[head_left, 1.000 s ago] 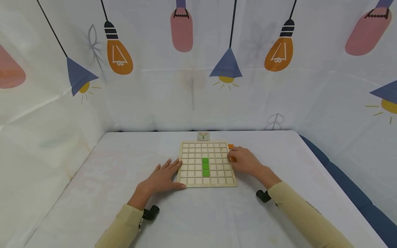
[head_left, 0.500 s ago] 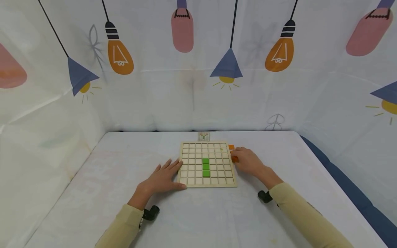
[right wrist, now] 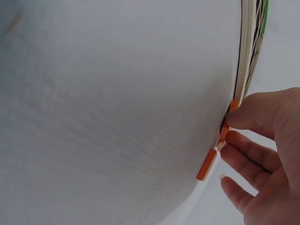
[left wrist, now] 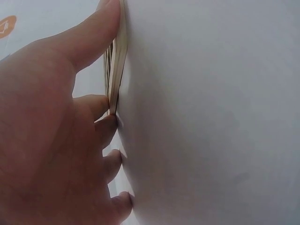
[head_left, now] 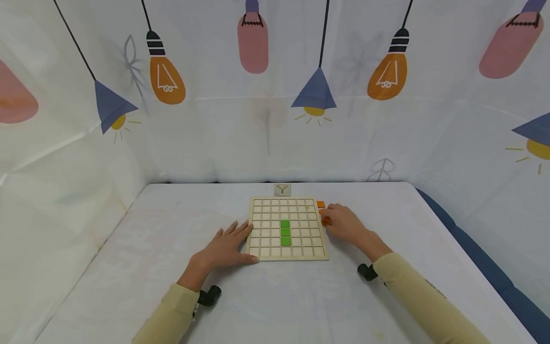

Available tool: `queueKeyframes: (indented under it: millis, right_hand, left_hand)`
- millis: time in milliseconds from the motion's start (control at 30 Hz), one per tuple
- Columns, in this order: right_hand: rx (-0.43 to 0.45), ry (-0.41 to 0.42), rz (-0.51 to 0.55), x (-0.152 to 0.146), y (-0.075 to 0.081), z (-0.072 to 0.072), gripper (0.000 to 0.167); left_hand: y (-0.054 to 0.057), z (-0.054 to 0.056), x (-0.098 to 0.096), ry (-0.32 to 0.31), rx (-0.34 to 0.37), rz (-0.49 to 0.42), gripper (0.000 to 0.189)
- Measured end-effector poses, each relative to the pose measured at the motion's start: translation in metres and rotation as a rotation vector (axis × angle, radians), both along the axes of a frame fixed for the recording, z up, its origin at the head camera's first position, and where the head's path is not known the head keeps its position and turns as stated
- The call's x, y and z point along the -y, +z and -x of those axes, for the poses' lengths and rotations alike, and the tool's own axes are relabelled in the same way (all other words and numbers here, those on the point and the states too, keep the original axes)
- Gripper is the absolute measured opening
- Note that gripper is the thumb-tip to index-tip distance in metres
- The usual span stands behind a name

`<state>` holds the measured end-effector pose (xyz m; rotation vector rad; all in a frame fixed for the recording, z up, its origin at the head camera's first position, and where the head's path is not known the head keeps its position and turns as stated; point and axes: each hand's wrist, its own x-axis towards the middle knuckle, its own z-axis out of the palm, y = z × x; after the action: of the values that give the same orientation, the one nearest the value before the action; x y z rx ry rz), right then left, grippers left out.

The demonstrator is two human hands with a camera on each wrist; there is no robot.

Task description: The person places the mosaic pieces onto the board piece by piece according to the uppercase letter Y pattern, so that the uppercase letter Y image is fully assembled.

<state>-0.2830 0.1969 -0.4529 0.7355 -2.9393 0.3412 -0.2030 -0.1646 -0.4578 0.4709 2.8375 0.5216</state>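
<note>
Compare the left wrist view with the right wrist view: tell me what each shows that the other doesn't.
Only the left wrist view shows the left hand, its fingers along the edge of the board, and part of an orange print at upper left.

Only the right wrist view shows the right hand, its thumb and fingers at the orange tiles, plus a thin green edge at the top.

Both show the board nearly edge-on and the white table.

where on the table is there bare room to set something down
Bare table lies in front of the board between the sleeves, left of the left grip, and right of the right grip. It is crowded along the board's right edge, where the right grip touches the orange tiles.
</note>
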Motion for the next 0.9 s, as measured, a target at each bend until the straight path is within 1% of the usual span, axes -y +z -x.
queueKeyframes:
  millis: [200, 433, 600, 733, 900]
  right_hand:
    - [0.008, -0.004, -0.002, 0.002, 0.001, 0.0, 0.02]
    - [0.023, -0.005, -0.013, 0.004, 0.003, -0.001, 0.019]
    - [-0.016, 0.014, -0.039, 0.004, 0.004, -0.001, 0.018]
    - [-0.056, 0.038, -0.047, 0.004, 0.005, 0.0, 0.016]
    - [-0.064, 0.048, -0.039, 0.005, 0.004, 0.002, 0.015]
  left_hand:
    - [-0.008, 0.004, 0.002, 0.01, 0.002, -0.001, 0.101]
    - [-0.011, 0.004, 0.003, 0.008, -0.015, -0.014, 0.101]
    - [-0.009, 0.003, 0.002, 0.004, -0.01, -0.015, 0.1]
    - [-0.005, 0.002, 0.001, 0.003, -0.003, -0.001, 0.099]
    - [0.0, 0.0, 0.0, 0.001, 0.001, -0.011, 0.098]
